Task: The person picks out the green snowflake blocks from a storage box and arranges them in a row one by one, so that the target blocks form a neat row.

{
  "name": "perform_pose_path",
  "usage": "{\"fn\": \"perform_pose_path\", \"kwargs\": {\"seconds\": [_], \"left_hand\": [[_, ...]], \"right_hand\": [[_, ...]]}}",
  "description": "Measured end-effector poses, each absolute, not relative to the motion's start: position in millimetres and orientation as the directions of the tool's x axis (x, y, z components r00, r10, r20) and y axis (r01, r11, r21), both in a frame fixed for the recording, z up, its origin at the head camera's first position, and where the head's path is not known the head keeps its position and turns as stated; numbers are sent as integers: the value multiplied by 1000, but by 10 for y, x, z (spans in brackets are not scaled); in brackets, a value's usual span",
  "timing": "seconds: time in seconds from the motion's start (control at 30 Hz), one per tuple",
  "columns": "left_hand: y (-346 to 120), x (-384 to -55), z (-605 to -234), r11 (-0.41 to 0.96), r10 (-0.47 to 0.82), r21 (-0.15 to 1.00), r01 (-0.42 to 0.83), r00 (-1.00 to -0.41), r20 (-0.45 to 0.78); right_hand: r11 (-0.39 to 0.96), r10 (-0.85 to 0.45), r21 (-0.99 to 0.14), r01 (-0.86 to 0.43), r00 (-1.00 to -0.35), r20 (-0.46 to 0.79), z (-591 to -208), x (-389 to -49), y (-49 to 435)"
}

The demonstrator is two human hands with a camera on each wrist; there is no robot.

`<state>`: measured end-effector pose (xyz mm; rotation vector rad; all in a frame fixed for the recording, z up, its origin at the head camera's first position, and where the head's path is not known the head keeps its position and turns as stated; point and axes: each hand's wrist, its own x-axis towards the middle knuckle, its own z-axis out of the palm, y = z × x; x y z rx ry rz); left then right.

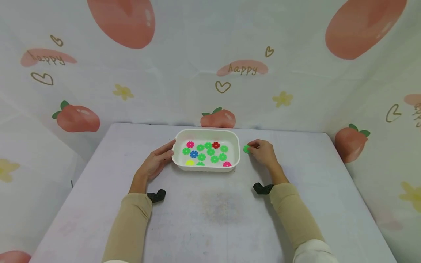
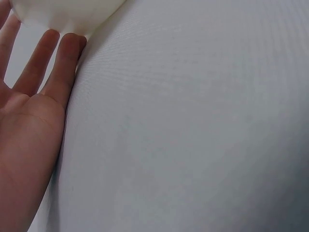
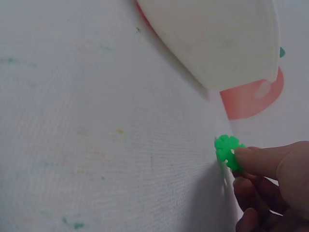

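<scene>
A white plastic basin (image 1: 206, 169) stands at the back middle of the table and holds several notched snowflake discs, mostly green, with pink, red, blue and yellow ones among them. At its left end, my left hand (image 1: 154, 163) touches the wall; the left wrist view shows the spread, nearly straight fingers (image 2: 67, 58) against the basin's outside. Just right of the basin, my right hand (image 1: 264, 151) pinches a green snowflake disc (image 3: 227, 149) between thumb and fingers. In the right wrist view the disc is close over the table, its right side hidden by the thumb.
The table has a white cloth (image 1: 197, 226) with a faint brownish stain in front of the basin. Behind it hangs a white backdrop (image 1: 184, 91) printed with peaches, hearts and flowers. Black wrist mounts (image 1: 157, 196) stick out inward from both wrists.
</scene>
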<state>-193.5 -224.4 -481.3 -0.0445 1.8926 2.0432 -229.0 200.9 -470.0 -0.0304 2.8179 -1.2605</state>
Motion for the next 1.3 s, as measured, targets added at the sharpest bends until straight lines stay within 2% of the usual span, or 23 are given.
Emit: {"fn": "perform_pose_path", "kwargs": {"seconds": [0.47, 0.63, 0.87, 1.13, 1.3], "left_hand": [[-2247, -1932, -4825, -51, 225, 960, -274, -940, -256], [-2252, -1927, -4840, -41, 223, 962, -269, -941, -253], [-2249, -1936, -4850, -38, 224, 960, -277, -939, -262], [-2241, -1945, -4848, -39, 222, 958, -283, -938, -268], [-2259, -1942, -4843, -37, 223, 961, -273, -940, -259]], "right_hand": [[848, -51, -527, -53, -999, 18, -4669, -2288, 1918], [871, -69, -481, -99, -994, 79, -4665, -2287, 1902], [885, -69, -455, -96, -995, 75, -4564, -2290, 1874], [948, -93, -299, -109, -993, 68, -4419, -2280, 1767], [958, -122, -253, -137, -990, 74, -4363, -2303, 1678]]}}
